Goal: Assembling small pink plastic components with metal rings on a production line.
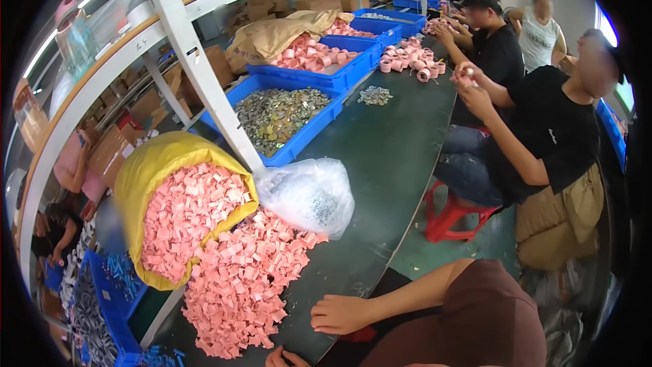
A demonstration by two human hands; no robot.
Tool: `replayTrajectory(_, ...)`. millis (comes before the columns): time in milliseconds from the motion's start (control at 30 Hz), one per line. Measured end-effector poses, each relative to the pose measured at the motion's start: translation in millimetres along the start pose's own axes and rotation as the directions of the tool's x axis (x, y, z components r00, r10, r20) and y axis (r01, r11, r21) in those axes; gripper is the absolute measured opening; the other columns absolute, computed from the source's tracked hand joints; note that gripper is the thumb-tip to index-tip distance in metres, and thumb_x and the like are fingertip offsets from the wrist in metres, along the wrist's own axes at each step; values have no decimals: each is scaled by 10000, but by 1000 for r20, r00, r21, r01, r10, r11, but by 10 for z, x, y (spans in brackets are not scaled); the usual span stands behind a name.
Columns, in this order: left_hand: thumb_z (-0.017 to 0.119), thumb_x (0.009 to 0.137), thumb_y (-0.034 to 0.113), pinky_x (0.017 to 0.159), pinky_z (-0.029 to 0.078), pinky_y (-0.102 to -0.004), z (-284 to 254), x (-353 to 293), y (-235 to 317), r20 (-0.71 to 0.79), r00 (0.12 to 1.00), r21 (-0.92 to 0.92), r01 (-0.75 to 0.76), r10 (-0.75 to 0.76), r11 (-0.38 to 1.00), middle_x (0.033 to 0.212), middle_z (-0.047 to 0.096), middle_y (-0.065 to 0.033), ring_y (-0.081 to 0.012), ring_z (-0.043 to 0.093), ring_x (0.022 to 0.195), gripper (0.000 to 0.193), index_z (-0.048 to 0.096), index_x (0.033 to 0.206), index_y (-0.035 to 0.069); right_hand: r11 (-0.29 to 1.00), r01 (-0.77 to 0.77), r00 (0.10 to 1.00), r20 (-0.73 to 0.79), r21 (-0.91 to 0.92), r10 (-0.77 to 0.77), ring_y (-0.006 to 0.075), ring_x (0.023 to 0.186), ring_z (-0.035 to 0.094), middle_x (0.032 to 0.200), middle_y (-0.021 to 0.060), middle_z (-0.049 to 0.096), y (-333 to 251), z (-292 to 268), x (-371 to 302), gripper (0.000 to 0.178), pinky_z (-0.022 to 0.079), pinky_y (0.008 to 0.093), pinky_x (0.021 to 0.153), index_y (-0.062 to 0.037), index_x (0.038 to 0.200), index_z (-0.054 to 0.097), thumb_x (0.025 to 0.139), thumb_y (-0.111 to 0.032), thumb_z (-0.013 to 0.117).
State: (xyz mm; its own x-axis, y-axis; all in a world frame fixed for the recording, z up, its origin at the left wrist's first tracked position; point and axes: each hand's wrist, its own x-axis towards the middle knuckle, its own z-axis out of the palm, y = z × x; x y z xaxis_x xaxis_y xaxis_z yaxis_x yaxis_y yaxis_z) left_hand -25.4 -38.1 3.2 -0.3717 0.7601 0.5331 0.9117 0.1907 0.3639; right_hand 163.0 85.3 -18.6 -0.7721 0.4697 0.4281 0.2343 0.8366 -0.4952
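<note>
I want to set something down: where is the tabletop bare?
The widest bare patch of green tabletop lies between the clear plastic bag and the small heap of shiny pieces. A smaller one lies between the pink pieces and the right hand. It is crowded at the yellow bag and along the blue trays.

Right forearm: bare, emerging from a brown sleeve, sloping down leftward to a nearly straight wrist. Right hand: back upward, fingers close together, lightly bent, pointing left. Left hand: lower edge, just beside the right; fingers partly visible, remainder cut off.
</note>
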Motion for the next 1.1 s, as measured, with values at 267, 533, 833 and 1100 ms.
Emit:
replayTrajectory(267,627,899,84,834,536,-440,-37,66,65,4,1000,18,24,-24,1000,947,708,-131,-338,668,888,113,721,955,57,1000,20,1000,23,-10,-20,241,880,541,911,63,508,39,72,69,155,418,369,771,-115,948,545,1010,-256,526)
replayTrajectory(533,659,884,106,768,546,-437,230,-105,-269,-33,999,15,1,0,1000,922,714,-113,-326,677,836,91,722,940,72,998,-29,998,47,-48,31,249,904,536,936,73,508,20,69,37,169,415,378,798,-103,972,540,1019,-262,508)
replayTrajectory(833,683,868,100,716,551,-431,246,-81,-373,-25,997,-21,-73,72,997,891,713,-97,-313,676,797,72,726,924,87,999,-10,1000,19,-47,11,256,899,542,937,84,514,5,84,40,172,419,383,801,-94,982,544,1014,-257,502)
replayTrajectory(1100,687,869,121,712,549,-437,-93,123,-11,-2,985,161,-167,170,973,919,719,-99,-315,681,808,71,730,919,92,999,-2,1000,13,-47,2,256,903,547,935,83,519,1,118,46,172,420,384,798,-96,973,547,1012,-258,503)
